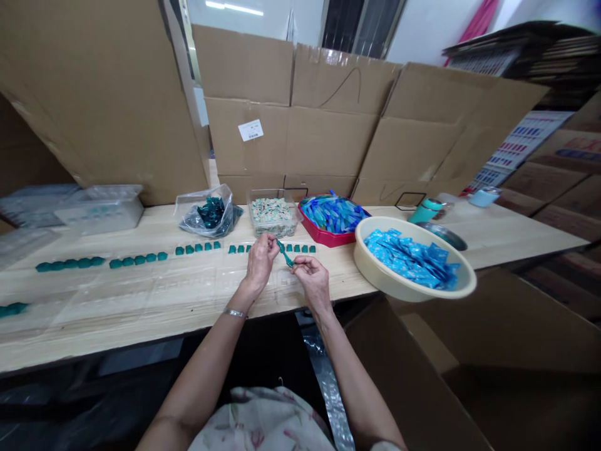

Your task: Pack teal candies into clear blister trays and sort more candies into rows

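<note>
My left hand (260,262) and my right hand (313,282) meet above the wooden bench top (141,329), both pinching a slim teal strip (284,254). Its far end rests in my left fingertips and its near end in my right. Just beyond them, a long row of small teal pods (141,259) runs across the bench. Behind my hands stand a clear tub of white and green pieces (272,214) and a clear bag of dark teal pieces (211,213). Neither hand touches these.
A red tray of blue strips (333,219) stands at the back. A cream basin (404,289) of blue packets overhangs the bench's right edge. A teal flask (425,211) and a metal bowl (446,235) stand behind it. Cardboard sheets (291,138) rise behind the bench.
</note>
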A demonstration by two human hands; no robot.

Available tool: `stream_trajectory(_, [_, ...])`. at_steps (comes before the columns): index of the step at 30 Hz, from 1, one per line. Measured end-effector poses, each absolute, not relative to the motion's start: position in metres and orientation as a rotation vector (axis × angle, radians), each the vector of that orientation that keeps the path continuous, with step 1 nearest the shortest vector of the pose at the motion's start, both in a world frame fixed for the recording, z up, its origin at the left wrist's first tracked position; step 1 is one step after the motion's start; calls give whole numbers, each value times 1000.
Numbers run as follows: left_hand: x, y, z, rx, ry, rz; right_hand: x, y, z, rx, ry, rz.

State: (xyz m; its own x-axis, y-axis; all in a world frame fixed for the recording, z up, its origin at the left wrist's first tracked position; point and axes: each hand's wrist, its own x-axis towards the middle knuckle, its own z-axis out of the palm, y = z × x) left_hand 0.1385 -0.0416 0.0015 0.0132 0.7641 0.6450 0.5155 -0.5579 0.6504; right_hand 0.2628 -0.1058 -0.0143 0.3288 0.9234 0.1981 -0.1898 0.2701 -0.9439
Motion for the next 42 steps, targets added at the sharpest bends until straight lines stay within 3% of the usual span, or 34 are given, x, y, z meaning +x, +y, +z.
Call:
stream_trajectory(13, [85,-8,24,1789,1449,1699,279,-139,-18,-1044,-850,866])
stream_trajectory(19, [87,-35,20,1749,977,1128,290,-141,-10,-944,-966,844])
stream_trajectory(23, [110,-72,9,1488,832,962,281,-130,-7,-928,-950,879])
stream_trajectory(42, [128,-91,-4,594,557,873,267,-121,-16,-1006,-1027,744])
